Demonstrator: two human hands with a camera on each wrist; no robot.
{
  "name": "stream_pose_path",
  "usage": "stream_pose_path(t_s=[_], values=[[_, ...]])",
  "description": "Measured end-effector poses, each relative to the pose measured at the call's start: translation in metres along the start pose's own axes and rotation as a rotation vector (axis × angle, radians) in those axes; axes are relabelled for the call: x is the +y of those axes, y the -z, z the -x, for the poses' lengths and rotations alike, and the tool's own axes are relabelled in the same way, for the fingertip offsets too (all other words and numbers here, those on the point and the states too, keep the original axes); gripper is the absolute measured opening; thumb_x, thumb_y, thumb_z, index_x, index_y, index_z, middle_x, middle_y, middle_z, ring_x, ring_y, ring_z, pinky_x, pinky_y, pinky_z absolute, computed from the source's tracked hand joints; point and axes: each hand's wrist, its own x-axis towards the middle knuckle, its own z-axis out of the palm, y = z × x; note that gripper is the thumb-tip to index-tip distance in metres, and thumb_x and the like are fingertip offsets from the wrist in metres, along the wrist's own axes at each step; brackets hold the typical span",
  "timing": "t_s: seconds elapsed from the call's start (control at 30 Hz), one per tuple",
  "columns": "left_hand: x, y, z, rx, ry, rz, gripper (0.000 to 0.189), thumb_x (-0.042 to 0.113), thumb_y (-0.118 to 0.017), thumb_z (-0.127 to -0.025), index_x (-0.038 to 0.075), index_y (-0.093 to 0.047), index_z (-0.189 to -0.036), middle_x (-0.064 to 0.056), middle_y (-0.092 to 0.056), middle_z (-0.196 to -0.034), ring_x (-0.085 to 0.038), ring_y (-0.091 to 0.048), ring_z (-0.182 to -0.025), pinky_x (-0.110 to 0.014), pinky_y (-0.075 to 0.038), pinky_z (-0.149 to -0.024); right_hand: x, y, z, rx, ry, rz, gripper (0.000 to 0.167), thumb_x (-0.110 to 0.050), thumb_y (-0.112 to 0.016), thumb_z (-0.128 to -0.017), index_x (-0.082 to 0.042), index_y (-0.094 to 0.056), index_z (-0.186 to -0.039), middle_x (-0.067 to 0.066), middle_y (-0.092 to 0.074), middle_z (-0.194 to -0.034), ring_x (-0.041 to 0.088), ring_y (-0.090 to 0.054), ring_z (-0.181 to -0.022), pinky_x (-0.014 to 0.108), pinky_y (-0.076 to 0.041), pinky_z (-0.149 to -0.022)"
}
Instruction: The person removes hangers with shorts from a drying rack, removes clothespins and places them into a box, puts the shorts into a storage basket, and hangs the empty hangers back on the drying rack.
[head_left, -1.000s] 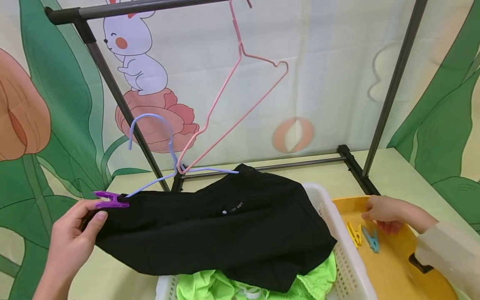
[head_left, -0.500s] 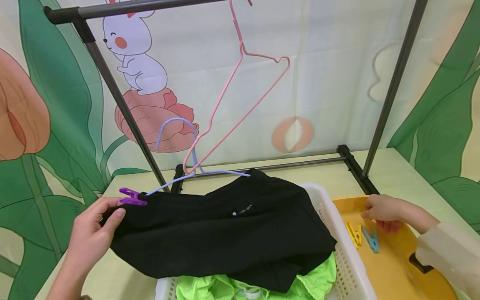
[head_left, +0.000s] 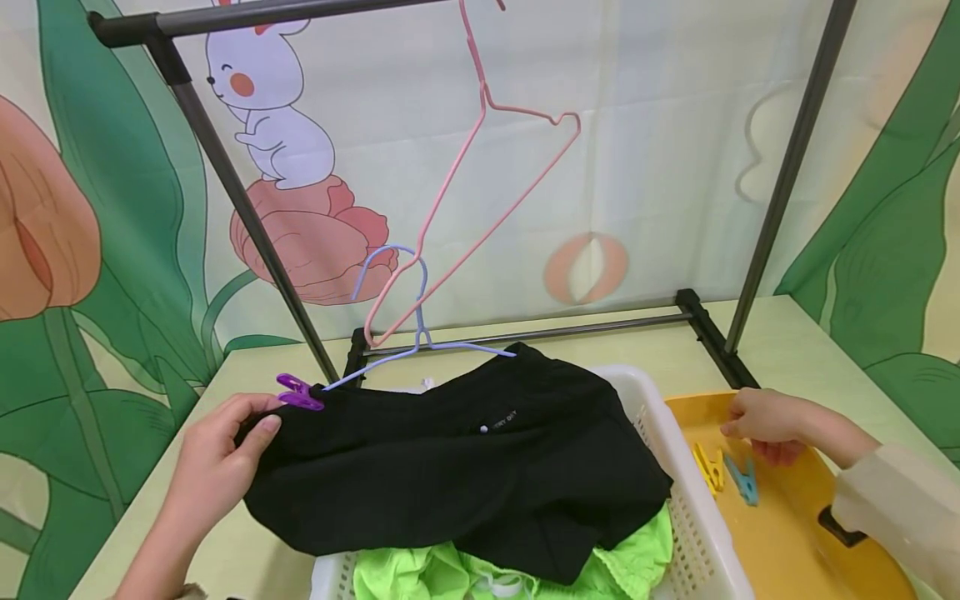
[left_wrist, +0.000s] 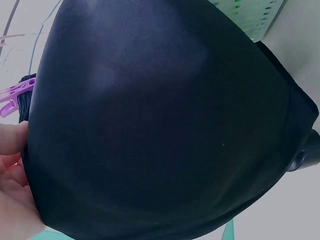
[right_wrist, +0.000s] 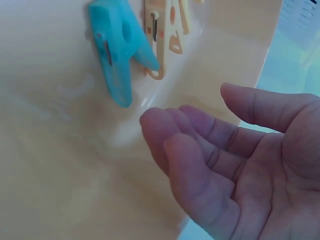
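Observation:
My left hand pinches one end of the waistband of black shorts between thumb and fingers. Right beside those fingers, a purple clothespin clamps the waistband at the end of a blue wire hanger. In the left wrist view the black cloth fills most of the picture. My right hand is over the far end of a yellow tray, its fingers loosely curled around nothing. Close to its fingertips lie a blue clothespin and yellow clothespins.
Beneath the shorts stands a white plastic basket with bright green clothing in it. A pink hanger dangles from the dark rack overhead. The rack's right post rises behind the tray.
My left hand has shifted right, carrying the shorts' clipped corner, the purple clothespin and the blue hanger with it. The pink hanger has swung slightly right. My right hand has hardly moved.

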Motion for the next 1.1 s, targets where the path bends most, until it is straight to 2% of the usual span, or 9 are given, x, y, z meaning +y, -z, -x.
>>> stream_pose_path(t_s=[0.13, 0.23, 0.4, 0.6, 0.73, 1.1], values=[[-0.002, -0.005, 0.000, -0.019, 0.011, -0.003, 0.011, 0.001, -0.059, -0.082, 0.003, -0.062, -0.091, -0.012, -0.063, -0.091, 0.020, -0.037, -0.083, -0.007, -0.033, -0.074, -0.001, -0.001, 0.001, 0.003, 0.017, 0.005, 0.021, -0.023, -0.052, -0.088, -0.002, -0.050, -0.092, 0.002, -0.048, -0.059, 0.013, -0.047, -0.046, 0.021, -0.043, -0.045], [-0.002, -0.007, -0.001, -0.042, 0.024, -0.012, 0.011, 0.002, -0.059, -0.082, 0.004, -0.062, -0.092, -0.011, -0.064, -0.092, 0.015, -0.042, -0.084, -0.008, -0.034, -0.074, -0.001, -0.001, 0.002, 0.007, 0.023, 0.003, 0.021, -0.023, -0.051, -0.089, -0.002, -0.050, -0.090, 0.003, -0.049, -0.059, 0.013, -0.048, -0.047, 0.022, -0.044, -0.045], [0.002, -0.010, -0.002, -0.084, 0.044, -0.054, 0.010, 0.004, -0.058, -0.083, 0.005, -0.062, -0.092, -0.009, -0.063, -0.092, -0.006, -0.051, -0.083, -0.015, -0.037, -0.074, -0.001, 0.000, 0.001, 0.008, 0.026, 0.011, 0.021, -0.023, -0.052, -0.089, -0.002, -0.050, -0.091, 0.002, -0.049, -0.058, 0.013, -0.048, -0.046, 0.022, -0.044, -0.045], [0.008, -0.013, -0.004, -0.128, 0.067, -0.061, 0.010, 0.003, -0.055, -0.084, 0.002, -0.060, -0.093, -0.012, -0.062, -0.093, -0.025, -0.055, -0.087, -0.031, -0.040, -0.077, -0.002, 0.002, 0.002, 0.020, 0.039, 0.034, 0.022, -0.024, -0.052, -0.088, -0.002, -0.052, -0.090, 0.002, -0.049, -0.059, 0.013, -0.048, -0.046, 0.022, -0.045, -0.045], [0.009, -0.016, -0.005, -0.153, 0.068, -0.055, 0.010, 0.001, -0.054, -0.084, 0.000, -0.059, -0.093, -0.015, -0.062, -0.093, -0.027, -0.056, -0.087, -0.041, -0.041, -0.077, -0.003, 0.001, 0.003, 0.028, 0.053, 0.041, 0.022, -0.024, -0.052, -0.088, -0.002, -0.051, -0.088, 0.002, -0.048, -0.058, 0.013, -0.049, -0.046, 0.022, -0.045, -0.045], [0.012, -0.026, -0.007, -0.202, 0.044, -0.041, 0.010, 0.002, -0.055, -0.084, 0.001, -0.060, -0.093, -0.013, -0.062, -0.092, -0.027, -0.056, -0.087, -0.044, -0.042, -0.079, -0.009, 0.001, 0.007, 0.028, 0.078, 0.028, 0.021, -0.023, -0.052, -0.089, -0.003, -0.052, -0.084, 0.001, -0.047, -0.057, 0.012, -0.047, -0.044, 0.022, -0.042, -0.043]])
